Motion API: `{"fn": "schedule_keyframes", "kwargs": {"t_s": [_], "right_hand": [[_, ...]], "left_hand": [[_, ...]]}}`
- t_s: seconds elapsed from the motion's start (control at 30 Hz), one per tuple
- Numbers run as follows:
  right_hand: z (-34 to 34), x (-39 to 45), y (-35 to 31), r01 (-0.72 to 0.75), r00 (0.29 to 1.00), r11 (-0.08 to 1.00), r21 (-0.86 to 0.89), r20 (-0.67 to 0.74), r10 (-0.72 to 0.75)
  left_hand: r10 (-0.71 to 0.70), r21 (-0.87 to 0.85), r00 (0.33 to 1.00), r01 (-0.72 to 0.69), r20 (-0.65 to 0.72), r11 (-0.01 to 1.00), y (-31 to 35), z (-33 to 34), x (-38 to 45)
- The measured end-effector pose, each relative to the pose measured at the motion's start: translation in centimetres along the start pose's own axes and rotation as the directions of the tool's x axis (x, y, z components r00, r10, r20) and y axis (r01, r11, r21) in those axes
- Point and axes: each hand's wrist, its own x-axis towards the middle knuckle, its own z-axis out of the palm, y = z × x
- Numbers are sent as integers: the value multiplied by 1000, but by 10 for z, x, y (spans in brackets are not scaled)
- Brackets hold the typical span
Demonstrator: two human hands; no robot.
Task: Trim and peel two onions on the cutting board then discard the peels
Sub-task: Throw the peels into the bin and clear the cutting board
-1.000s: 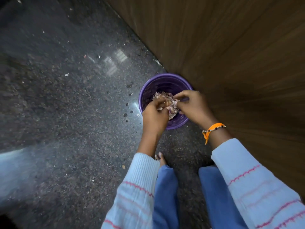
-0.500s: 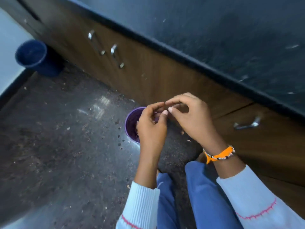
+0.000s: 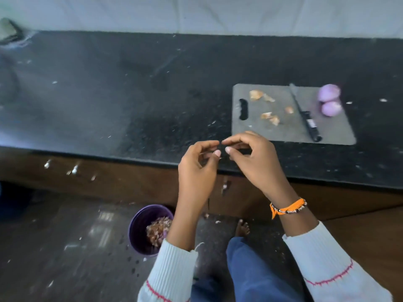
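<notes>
Peels (image 3: 268, 116) lie papery, light and brittle near the board's (image 3: 283, 131) left edge; best pinched flat. Onions (image 3: 329, 102) sit at its right edge. Left hand (image 3: 197, 168) and right hand (image 3: 255, 160) hover curled, seemingly empty.

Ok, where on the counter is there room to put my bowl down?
The dark counter left of the grey cutting board is bare, up to the wall. The board itself is crowded: peel scraps, a knife and two peeled onions.
</notes>
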Motion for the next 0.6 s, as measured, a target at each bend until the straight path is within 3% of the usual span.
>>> {"fn": "schedule_keyframes", "kwargs": {"t_s": [0.33, 0.47, 0.6], "right_hand": [[-84, 50, 57, -77, 994, 989, -128, -82, 67], [-107, 78, 84, -116, 993, 970, -212, -45, 109], [-115, 104, 109, -145, 986, 931, -336, -124, 109]], "left_hand": [[106, 135, 963, -143, 249, 980, 27, 104, 58], [50, 235, 967, -111, 251, 966, 25, 133, 88], [-86, 363, 968, -5, 236, 932, 15, 148, 110]]}}
